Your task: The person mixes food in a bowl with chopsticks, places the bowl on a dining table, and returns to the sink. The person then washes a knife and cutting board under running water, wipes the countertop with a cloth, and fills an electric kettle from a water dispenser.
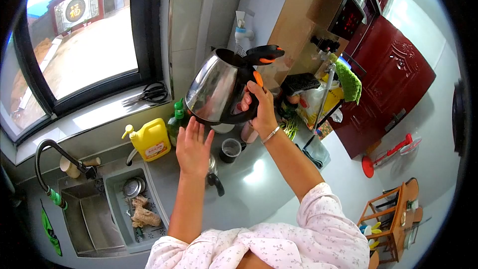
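Observation:
A shiny steel electric kettle [213, 87] with a black base is held up over the counter. Its black lid [265, 56] with orange parts stands raised. My right hand [260, 103] is wrapped around the black handle. My left hand [193, 145] is open, fingers stretched out just under the kettle's base; whether the fingertips touch it I cannot tell. Below, on the counter, are a dark cup [230, 150] and a metal vessel with a black handle [215, 182], partly hidden by my left forearm. A green bottle [175, 122] stands left of the kettle.
A yellow jug [151, 139] stands beside the sink [92, 219], where a grey drain tray [115, 204] holds lids and ginger-like pieces. A black faucet [42, 152] arches at left. Scissors [149, 93] lie on the windowsill. Bags [309, 100] and a green cloth [346, 79] are at right.

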A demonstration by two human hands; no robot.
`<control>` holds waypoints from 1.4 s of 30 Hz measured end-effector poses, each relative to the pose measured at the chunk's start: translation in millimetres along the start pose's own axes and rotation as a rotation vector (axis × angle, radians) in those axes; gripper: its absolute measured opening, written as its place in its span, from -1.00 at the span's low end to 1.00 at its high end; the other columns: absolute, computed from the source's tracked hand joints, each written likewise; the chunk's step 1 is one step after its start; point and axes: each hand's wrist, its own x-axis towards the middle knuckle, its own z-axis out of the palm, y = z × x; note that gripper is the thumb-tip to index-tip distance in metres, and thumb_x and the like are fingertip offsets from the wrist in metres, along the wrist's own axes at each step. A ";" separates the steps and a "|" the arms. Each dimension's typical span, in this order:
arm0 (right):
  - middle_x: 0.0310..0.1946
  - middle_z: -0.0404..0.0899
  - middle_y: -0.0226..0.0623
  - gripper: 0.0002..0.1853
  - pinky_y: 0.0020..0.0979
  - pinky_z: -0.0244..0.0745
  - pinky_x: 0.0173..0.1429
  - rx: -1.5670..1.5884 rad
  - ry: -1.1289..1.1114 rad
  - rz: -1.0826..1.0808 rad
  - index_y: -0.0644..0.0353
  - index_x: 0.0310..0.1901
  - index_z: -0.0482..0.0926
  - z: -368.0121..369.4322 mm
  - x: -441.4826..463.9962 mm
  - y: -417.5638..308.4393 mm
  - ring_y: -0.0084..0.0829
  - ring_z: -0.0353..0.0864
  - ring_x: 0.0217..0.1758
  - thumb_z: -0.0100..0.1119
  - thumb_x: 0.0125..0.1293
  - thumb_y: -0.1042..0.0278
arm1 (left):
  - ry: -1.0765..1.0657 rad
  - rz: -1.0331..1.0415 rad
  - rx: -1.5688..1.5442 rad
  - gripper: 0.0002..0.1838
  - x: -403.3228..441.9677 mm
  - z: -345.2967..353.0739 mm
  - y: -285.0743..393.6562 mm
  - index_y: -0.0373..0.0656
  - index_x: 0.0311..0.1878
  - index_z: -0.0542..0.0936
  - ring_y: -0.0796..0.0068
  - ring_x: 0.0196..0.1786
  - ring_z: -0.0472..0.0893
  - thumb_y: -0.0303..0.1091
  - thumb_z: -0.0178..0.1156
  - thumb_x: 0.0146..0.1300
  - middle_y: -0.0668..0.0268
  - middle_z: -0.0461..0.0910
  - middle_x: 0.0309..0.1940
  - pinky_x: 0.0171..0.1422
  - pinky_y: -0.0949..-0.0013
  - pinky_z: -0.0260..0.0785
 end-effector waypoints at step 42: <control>-0.66 0.35 -0.42 -0.70 -0.51 0.29 -0.50 -0.032 -0.010 -0.008 0.23 -0.31 0.44 -3.1 -2.0 0.9 -0.52 0.35 -0.64 0.28 0.23 0.17 | -0.073 -0.011 -0.008 -0.28 -3.8 -1.0 2.2 -0.23 0.38 0.27 0.27 0.55 -0.05 0.18 -0.10 0.40 0.11 0.01 0.48 0.55 0.10 -0.06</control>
